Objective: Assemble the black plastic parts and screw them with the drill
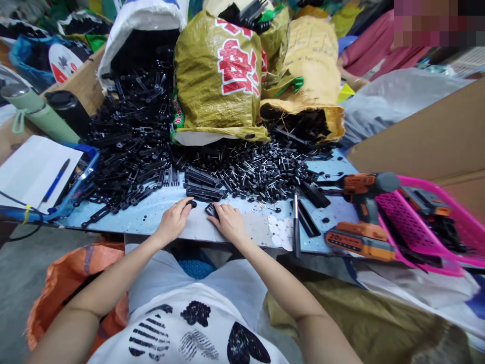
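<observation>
My left hand (pixel 173 220) rests on the light blue table (pixel 151 215), its fingertips pinched on a small round black piece (pixel 193 204). Close to its right, my right hand (pixel 228 220) curls its fingers over a small flat black plastic part (pixel 211 209). Just beyond both hands lies a short stack of long black plastic strips (pixel 202 184). Behind that, a heap of small black pins with pale tips (pixel 261 169) spreads over the table's middle. A larger pile of long black parts (pixel 129 136) fills the left.
Yellow woven sacks (pixel 220 76) and a white sack (pixel 140 25) stand at the back. An orange cordless drill (pixel 359 212), a pink basket (pixel 420 222), white discs (pixel 278 227) and a metal bar (pixel 295 222) lie right. Paper with a pen (pixel 55 179) and bottles (pixel 41 114) sit left.
</observation>
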Tool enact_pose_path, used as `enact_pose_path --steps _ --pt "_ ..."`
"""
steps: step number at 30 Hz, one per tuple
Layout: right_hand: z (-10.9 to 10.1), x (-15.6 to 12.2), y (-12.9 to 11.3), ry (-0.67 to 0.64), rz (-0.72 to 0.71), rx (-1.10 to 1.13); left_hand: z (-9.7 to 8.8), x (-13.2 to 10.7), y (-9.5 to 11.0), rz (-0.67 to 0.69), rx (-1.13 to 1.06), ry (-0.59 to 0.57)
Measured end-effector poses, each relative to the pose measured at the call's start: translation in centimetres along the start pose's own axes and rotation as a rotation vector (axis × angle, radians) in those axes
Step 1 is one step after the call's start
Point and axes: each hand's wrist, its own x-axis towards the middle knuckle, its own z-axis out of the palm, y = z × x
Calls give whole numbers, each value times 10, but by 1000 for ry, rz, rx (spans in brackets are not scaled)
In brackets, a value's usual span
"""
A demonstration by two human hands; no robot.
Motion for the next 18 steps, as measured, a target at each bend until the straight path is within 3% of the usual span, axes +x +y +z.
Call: enact_pose_path --steps 3,5,7,13,18 --pt "1 -1 -8 11 19 537 14 -3 6 -27 -185 -92" --pt "-1 -2 -15 -45 69 902 22 -4 11 -22 -254 -64" --pt "-6 -2 -19 -97 84 1101 27 -4 16 11 -237 10" --pt "-22 -6 -11 -97 -113 940 24 -7 28 99 -83 30" --pt "-9 -15 -24 51 -44 989 34 -7 43 120 -145 298"
